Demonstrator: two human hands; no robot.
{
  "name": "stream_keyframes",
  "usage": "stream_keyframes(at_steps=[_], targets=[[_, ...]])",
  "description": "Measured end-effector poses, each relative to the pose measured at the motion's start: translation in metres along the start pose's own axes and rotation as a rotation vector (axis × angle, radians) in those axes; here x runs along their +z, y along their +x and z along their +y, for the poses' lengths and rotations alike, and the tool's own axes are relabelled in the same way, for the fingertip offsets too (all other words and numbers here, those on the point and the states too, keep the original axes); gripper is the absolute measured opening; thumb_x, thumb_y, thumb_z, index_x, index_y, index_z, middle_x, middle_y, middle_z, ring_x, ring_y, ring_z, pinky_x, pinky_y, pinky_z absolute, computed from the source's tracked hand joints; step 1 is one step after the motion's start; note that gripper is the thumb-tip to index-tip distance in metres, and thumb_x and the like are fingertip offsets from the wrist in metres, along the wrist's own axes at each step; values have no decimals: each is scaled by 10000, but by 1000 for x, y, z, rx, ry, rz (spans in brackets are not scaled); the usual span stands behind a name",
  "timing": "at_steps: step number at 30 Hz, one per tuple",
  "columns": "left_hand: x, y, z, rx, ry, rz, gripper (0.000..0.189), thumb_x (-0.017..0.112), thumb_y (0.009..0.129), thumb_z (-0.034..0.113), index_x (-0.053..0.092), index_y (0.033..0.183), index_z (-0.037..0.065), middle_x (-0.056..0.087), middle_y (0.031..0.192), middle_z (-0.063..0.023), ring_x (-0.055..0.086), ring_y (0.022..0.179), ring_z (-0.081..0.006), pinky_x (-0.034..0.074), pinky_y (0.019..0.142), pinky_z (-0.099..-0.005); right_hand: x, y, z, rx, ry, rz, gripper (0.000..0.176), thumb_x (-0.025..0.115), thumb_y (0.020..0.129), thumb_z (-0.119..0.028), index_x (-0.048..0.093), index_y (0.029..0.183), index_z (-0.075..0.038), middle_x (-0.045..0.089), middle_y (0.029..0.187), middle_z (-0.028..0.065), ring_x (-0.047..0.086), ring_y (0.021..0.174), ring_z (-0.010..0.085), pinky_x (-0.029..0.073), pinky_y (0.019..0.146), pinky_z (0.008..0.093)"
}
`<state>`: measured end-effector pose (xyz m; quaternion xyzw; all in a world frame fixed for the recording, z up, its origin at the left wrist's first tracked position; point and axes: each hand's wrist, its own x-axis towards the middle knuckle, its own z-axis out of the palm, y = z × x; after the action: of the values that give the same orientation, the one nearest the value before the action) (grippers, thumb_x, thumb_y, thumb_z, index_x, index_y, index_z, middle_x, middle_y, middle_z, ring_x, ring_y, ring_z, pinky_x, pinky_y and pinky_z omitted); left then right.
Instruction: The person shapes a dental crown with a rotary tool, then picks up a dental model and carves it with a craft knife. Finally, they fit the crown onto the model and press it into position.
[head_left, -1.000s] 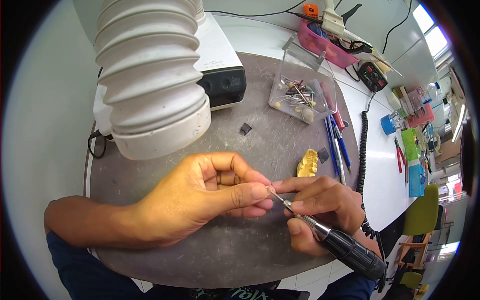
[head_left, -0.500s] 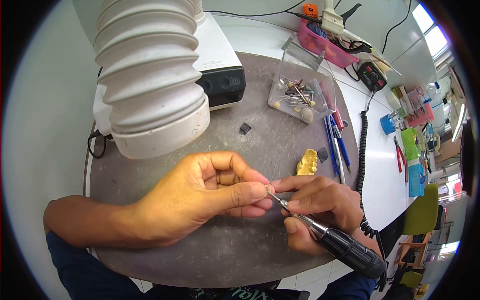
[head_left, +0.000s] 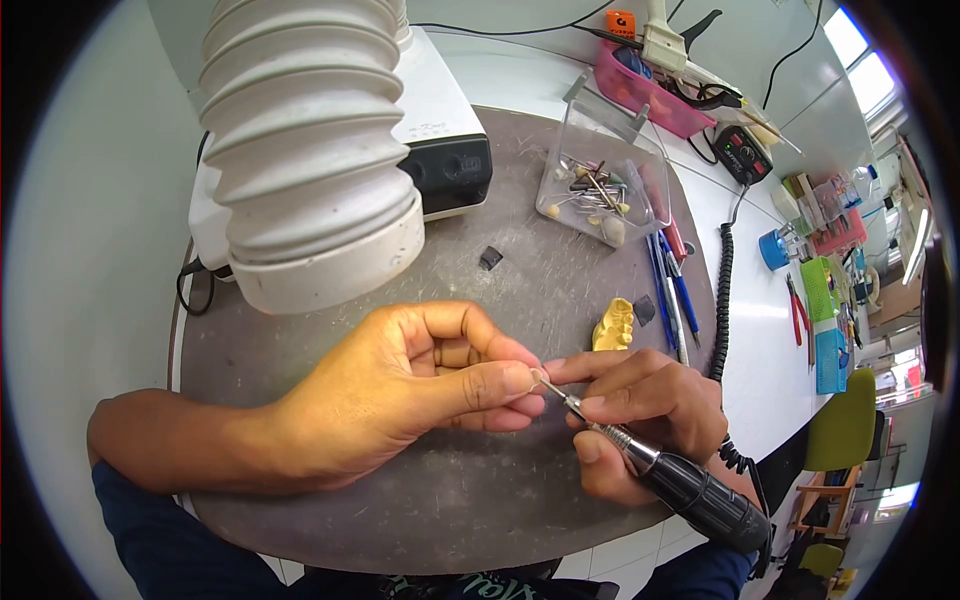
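Between thumb and index finger, my left hand (head_left: 440,385) pinches a tiny pale piece (head_left: 537,375) that looks like a dental crown, mostly covered by the fingertips. My right hand (head_left: 650,415) grips a black and silver rotary handpiece (head_left: 690,490) like a pen. The thin bur (head_left: 553,390) at its front points up and left, with its tip right at the pale piece. My right index fingertip rests close to the left fingertips. Just beyond the right hand, a yellow dental model (head_left: 613,326) stands on the grey work surface (head_left: 400,530).
A white ribbed suction hose (head_left: 310,160) hangs over the left side, before a white unit with a black front (head_left: 450,170). Dark scraps (head_left: 490,258) lie on the surface. Behind are a clear box of burs (head_left: 600,195), several blue-handled tools (head_left: 682,295) and a coiled cable (head_left: 722,300).
Both hands stay nearly in place. The handpiece and right hand have shifted very slightly, with the bur still at the pale piece.
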<state>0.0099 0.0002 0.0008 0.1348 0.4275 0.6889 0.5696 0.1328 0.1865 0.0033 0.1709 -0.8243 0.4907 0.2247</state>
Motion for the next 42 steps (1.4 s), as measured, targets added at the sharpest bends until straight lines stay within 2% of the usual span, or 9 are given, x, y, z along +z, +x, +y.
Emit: stream_keyframes(at_steps=[7,16,23,25,28,32,34,39,42], targets=[[-2,0,-2,-2,-13,-10,103,598,919,73,563,978,-4,623,1079,-148,647,987,-183,556,881,-311,1,4,-3,13,-10,1,183,732,693,37,596,817,39,633,715,124,694,719,258,585,778,402],[-1,1,-3,29,10,-15,91,598,908,31,571,985,-10,626,1074,-147,645,998,-194,552,885,-317,-1,1,-2,12,2,-22,222,728,716,35,584,885,30,627,755,124,700,816,305,581,792,406],[-2,1,-4,33,12,-15,85,595,907,19,577,984,-11,631,1067,-151,644,1001,-197,551,888,-320,3,4,-3,5,-11,2,196,727,697,49,596,842,36,623,715,111,680,682,225,584,793,429],[0,1,-4,44,-4,-3,162,650,888,74,591,995,-32,647,993,-115,648,924,-147,549,853,-258,3,5,-2,7,-25,3,192,727,692,52,598,833,38,623,709,108,672,660,212,585,791,431],[0,1,-4,45,-3,-8,162,647,889,72,588,998,-33,644,1003,-118,646,930,-149,548,856,-258,3,4,1,-44,-20,12,192,727,688,52,599,830,38,625,712,107,675,664,216,585,792,426],[0,1,-4,49,-17,-5,158,643,892,70,587,997,-34,640,1015,-121,645,939,-152,547,864,-261,2,2,-2,6,-1,17,200,729,691,51,596,840,38,625,716,110,680,683,223,584,796,420],[-2,1,-4,39,0,-19,90,587,913,23,571,997,-5,619,1095,-145,642,1005,-194,548,891,-313,2,1,-2,39,17,25,205,729,692,50,594,846,37,625,720,111,684,694,229,583,799,419],[-2,1,-3,31,2,-13,97,585,917,34,568,1002,-8,619,1088,-139,639,1008,-186,547,892,-311,-2,5,-5,19,-47,-56,225,722,707,60,584,881,24,629,767,121,701,821,300,580,788,392],[1,0,-1,30,0,-5,134,577,927,55,570,1039,-17,621,1078,-139,639,1002,-176,545,893,-305,-2,2,-6,39,-10,-20,234,724,719,54,581,901,21,630,795,126,693,876,325,582,772,379]])
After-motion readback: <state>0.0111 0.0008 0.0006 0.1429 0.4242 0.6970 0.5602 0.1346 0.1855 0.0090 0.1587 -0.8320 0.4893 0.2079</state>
